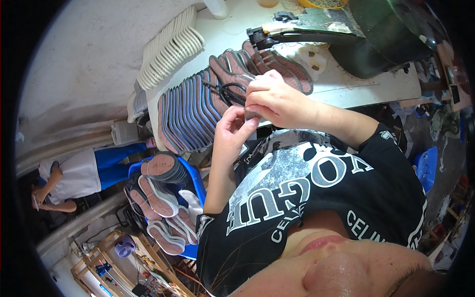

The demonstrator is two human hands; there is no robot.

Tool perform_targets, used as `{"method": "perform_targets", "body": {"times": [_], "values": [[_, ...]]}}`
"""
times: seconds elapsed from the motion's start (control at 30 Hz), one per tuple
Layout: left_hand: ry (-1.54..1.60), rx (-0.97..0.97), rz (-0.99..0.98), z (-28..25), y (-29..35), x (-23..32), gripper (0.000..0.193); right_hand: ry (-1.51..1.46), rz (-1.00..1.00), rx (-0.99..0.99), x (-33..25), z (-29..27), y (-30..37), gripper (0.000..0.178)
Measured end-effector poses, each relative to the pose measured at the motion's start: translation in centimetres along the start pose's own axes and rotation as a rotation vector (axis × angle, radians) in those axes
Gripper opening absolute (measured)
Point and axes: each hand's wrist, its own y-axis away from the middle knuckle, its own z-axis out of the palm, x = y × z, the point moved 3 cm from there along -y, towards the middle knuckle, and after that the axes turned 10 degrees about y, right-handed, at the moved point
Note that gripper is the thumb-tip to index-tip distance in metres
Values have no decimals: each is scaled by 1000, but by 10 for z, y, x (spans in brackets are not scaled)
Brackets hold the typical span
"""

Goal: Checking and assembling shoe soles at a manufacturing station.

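Observation:
My left hand [232, 129] and my right hand [275, 100] meet in front of my chest, fingertips pinched close together. Between them is something small and greyish, mostly hidden by the fingers, and I cannot make out what it is. Black curved straps [228, 92] show just beyond the fingers, over the soles; whether my hand touches them is unclear. Behind my hands, a long row of brownish-pink shoe soles [190, 113] with dark edges leans on the white table [341, 97]. More such soles [292, 69] lie fanned out beyond my right hand.
A dark green machine [381, 37] with a long arm stands at the table's right. Cream soles [173, 49] are lined up at the far left, near a white cup [216, 8]. Loose soles [158, 190] fill a blue chair [199, 179] on my left. Another person [74, 175] is farther left.

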Motion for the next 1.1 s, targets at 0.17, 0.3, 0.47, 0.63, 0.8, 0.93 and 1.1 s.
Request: {"method": "perform_targets", "body": {"times": [0.17, 0.3, 0.47, 0.63, 0.8, 0.93, 1.1], "values": [[144, 28, 96, 27, -5, 23, 34, 78, -25, 18, 0, -10, -1, 8], [188, 55, 53, 21, -1, 16, 24, 94, -71, 86, -9, -8, 0, 7], [61, 96, 3, 25, 1, 17, 17, 129, -69, 94, -5, -12, -1, 9], [142, 84, -235, 36, 20, -22, 14, 80, 160, 286, 23, -46, -14, 11], [449, 123, -297, 29, 14, -41, 25, -325, 338, -133, 37, -7, 17, 19], [501, 306, -125, 17, 7, -32, 24, -477, 422, -281, 31, 3, 26, 27], [410, 431, 117, 10, -5, -17, 19, -609, 500, -457, 0, 28, 35, 40]]}}
